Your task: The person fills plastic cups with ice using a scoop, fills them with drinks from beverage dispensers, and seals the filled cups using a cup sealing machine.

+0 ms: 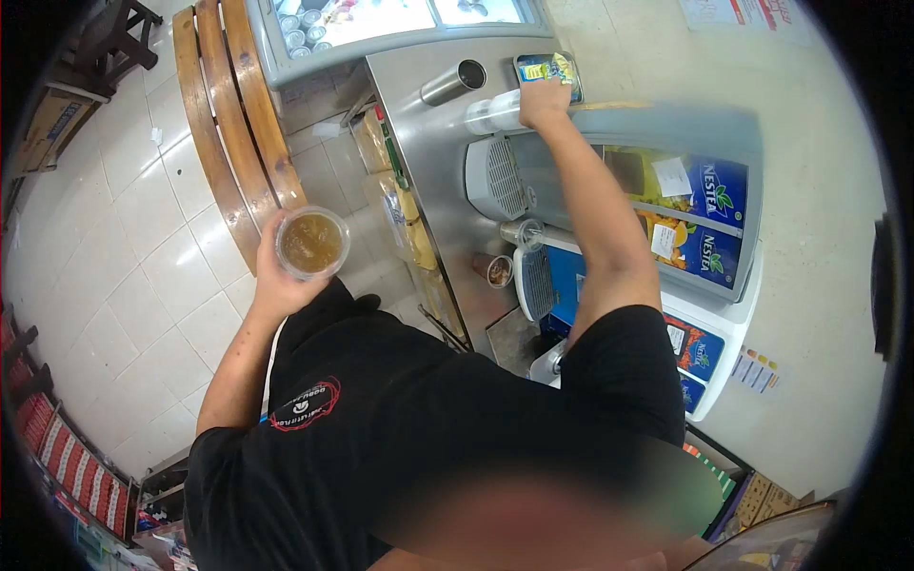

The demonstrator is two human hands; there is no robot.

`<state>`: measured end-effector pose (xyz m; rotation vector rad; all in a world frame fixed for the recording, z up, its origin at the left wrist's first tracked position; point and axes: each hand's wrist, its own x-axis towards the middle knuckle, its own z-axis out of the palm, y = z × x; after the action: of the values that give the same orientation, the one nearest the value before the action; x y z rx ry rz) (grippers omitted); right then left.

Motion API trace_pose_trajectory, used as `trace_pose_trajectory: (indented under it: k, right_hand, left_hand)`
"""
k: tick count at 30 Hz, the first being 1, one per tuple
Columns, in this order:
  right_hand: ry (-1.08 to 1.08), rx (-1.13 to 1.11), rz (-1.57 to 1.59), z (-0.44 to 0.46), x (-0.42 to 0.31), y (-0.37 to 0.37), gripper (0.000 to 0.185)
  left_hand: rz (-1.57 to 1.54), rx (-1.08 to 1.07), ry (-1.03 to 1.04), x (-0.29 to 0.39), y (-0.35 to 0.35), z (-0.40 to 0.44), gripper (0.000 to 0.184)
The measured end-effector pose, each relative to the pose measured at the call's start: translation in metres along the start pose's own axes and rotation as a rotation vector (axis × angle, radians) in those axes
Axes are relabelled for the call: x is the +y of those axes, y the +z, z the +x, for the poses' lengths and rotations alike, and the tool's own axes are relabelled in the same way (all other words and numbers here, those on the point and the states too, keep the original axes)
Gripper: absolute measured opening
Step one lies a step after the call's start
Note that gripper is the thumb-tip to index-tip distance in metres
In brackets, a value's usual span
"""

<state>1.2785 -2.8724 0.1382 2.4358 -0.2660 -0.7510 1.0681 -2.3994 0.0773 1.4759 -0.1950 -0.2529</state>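
My left hand (279, 276) is wrapped around a clear plastic cup (312, 244) of brown drink, held out over the floor beside the counter. On the far side my right hand (544, 103) reaches to a small dark tray (575, 88) with a yellow and blue packet (545, 72) in it. The fingers of that hand are mostly hidden, so its grip is unclear. Close beside it lies a stack of white, translucent cups or lids (493, 114). A metal tumbler (455, 83) stands on the steel counter (405, 86).
Nestea dispensers (719, 190) line the wall side of the counter. A cup with dark drink (493, 270) and a clear cup (524, 233) stand near their drip trays (496, 178). A wooden slatted bench (224, 114) is at the left, a chest freezer (400, 43) at the top.
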Motion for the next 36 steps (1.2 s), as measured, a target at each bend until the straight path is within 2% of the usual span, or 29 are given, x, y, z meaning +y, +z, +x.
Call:
trace_pose_trajectory:
  k: [2,3,5,6,10,12,13,15,16,18,20,22,24,26,28,29,30,32,34,36]
  right_hand:
    - [-0.055,0.233,-0.169,-0.029,0.008,-0.019,0.029]
    - [-0.049,0.236,-0.163,-0.041,0.012,-0.025,0.029]
    - [-0.063,0.433,-0.199,-0.065,0.017,-0.036,0.036]
    - [-0.059,0.438,-0.194,-0.088,0.02,-0.046,0.036]
    - [-0.048,0.479,0.152,-0.215,0.033,-0.086,0.055]
    - [-0.145,0.599,0.488,-0.262,0.05,-0.068,0.063]
    - [-0.137,0.588,0.502,-0.282,0.054,-0.057,0.063]
    - [-0.314,0.423,0.977,-0.319,0.054,-0.029,0.066]
    - [-0.337,0.322,1.103,-0.337,0.047,-0.016,0.069]
    - [-0.412,0.285,1.28,-0.366,0.023,0.011,0.068]
    - [-0.468,0.176,1.455,-0.385,-0.003,0.029,0.068]
    - [-0.486,0.128,1.502,-0.398,-0.021,0.039,0.069]
    - [-0.574,0.121,1.514,-0.403,-0.033,0.048,0.069]
    - [-0.574,0.127,1.568,-0.406,-0.035,0.053,0.068]
    - [-0.63,0.167,1.378,-0.409,-0.026,0.05,0.067]
    - [-0.618,0.115,1.392,-0.408,-0.026,0.055,0.07]
    - [-0.602,0.121,1.407,-0.408,-0.029,0.056,0.07]
    - [-0.272,-0.144,1.168,-0.405,-0.038,0.045,0.072]
    - [-0.289,-0.101,1.177,-0.41,-0.041,0.04,0.072]
    - [-0.31,0.302,1.269,-0.412,-0.053,0.055,0.067]
  left_hand:
    - [0.054,-0.025,0.027,0.007,0.0,0.005,0.093]
    - [0.024,-0.032,0.008,0.009,0.002,0.007,0.094]
    - [-0.001,-0.043,-0.006,0.015,0.004,0.012,0.095]
    - [0.012,-0.093,0.005,0.018,0.003,0.016,0.095]
    - [0.06,-0.148,0.079,0.035,0.003,0.034,0.094]
    - [0.091,-0.143,0.145,0.042,0.008,0.051,0.094]
    - [0.077,-0.135,0.172,0.053,0.012,0.062,0.094]
    - [0.026,-0.139,0.244,0.068,0.025,0.086,0.093]
    - [-0.013,-0.144,0.292,0.073,0.033,0.099,0.092]
    - [0.011,-0.191,0.371,0.09,0.054,0.119,0.089]
    - [-0.004,-0.313,0.343,0.104,0.081,0.128,0.091]
    - [-0.178,-0.363,0.437,0.096,0.122,0.133,0.09]
    - [-0.099,-0.557,0.44,0.099,0.154,0.133,0.094]
    - [-0.189,-0.621,0.356,0.088,0.194,0.12,0.097]
    - [-0.287,-0.68,0.275,0.082,0.225,0.103,0.1]
    - [-0.318,-0.665,0.271,0.084,0.236,0.092,0.092]
    - [-0.349,-0.647,0.267,0.085,0.246,0.082,0.085]
    - [-0.396,-0.669,0.207,0.087,0.26,0.07,0.085]
    - [-0.315,-0.705,0.287,0.092,0.265,0.066,0.085]
    - [-0.298,-0.71,0.322,0.092,0.265,0.07,0.085]
